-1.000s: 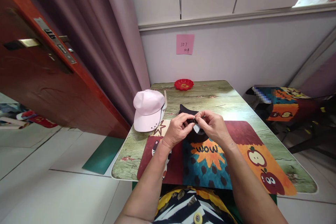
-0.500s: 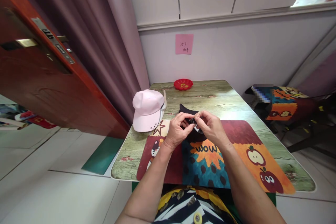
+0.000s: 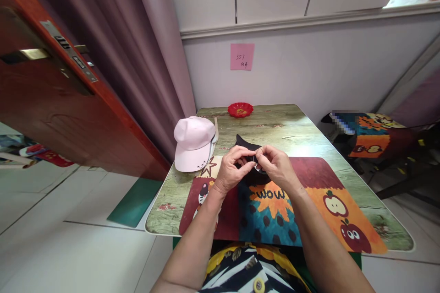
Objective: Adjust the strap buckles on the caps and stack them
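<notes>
A black cap (image 3: 258, 177) lies on the colourful mat in front of me, largely hidden by my fingers. Its pointed dark edge shows beyond my hands. My left hand (image 3: 235, 168) is closed in a pinch on part of the cap, at its left side. Opposite it, my right hand (image 3: 275, 165) pinches the same spot, fingertips almost touching those of the left. A small white piece, perhaps a label, shows between the fingers; its details are too small to make out. To the left of my hands a pink cap (image 3: 193, 139) rests on the table.
The patterned mat (image 3: 319, 171) covers the near part of the wood-look table (image 3: 275, 121). A red scalloped dish (image 3: 240, 110) sits by the wall, below a pink note (image 3: 242, 56). A wooden door (image 3: 79, 114) stands at left, and a stool (image 3: 371, 144) at right.
Both hands stay at nearly the same place on the black cap. The fingertips shift very slightly, and less of the white piece shows. The pink cap has not moved.
</notes>
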`<state>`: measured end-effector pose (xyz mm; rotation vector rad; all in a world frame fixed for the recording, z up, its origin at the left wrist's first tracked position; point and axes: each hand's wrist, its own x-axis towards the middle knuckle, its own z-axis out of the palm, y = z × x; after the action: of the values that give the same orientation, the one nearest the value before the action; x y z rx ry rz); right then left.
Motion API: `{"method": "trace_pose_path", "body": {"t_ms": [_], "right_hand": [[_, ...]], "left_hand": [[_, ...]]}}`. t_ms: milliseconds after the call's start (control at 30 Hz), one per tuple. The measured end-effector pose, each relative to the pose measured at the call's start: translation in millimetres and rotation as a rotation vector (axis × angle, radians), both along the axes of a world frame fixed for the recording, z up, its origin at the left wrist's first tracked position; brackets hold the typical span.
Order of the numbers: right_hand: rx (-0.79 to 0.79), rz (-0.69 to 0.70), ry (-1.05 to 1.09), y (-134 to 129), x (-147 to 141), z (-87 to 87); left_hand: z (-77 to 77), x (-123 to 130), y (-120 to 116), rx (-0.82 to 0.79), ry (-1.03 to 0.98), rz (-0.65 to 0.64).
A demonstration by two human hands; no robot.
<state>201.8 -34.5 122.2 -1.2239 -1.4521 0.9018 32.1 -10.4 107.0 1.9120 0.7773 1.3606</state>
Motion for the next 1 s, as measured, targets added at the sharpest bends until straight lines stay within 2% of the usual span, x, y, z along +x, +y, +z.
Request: {"method": "trace_pose_path", "body": {"t_ms": [167,300,500,567,733,1000], "right_hand": [[0.005,-0.014,-0.037,0.5,2.1,1.0],[-0.023,0.029,0.079,0.4,0.1,0.1],[-0.043,-0.035,0.194,0.0,-7.9,-6.4],[-0.018,0.005,0.218,0.1,-7.7,-7.4],[0.026,0.225,0.246,-2.3,0.2,-3.5],[-0.024,0.175,0.267,-1.9,0.9,0.0]], "left_hand": [[2.2,-0.9,-0.9,-0.023,0.008,-0.021],[4.8,-2.5,-1.1,-0.031,0.046,0.022],[-0.2,-2.6,-0.5,-0.093,0.033,0.037],[-1.9,-3.0,0.7,-0.16,-0.009,0.006],[0.8,-8.6,4.5,-0.269,-0.108,-0.07],[3.6,-13.6,4.1,-0.338,-0.1,-0.085]]}}
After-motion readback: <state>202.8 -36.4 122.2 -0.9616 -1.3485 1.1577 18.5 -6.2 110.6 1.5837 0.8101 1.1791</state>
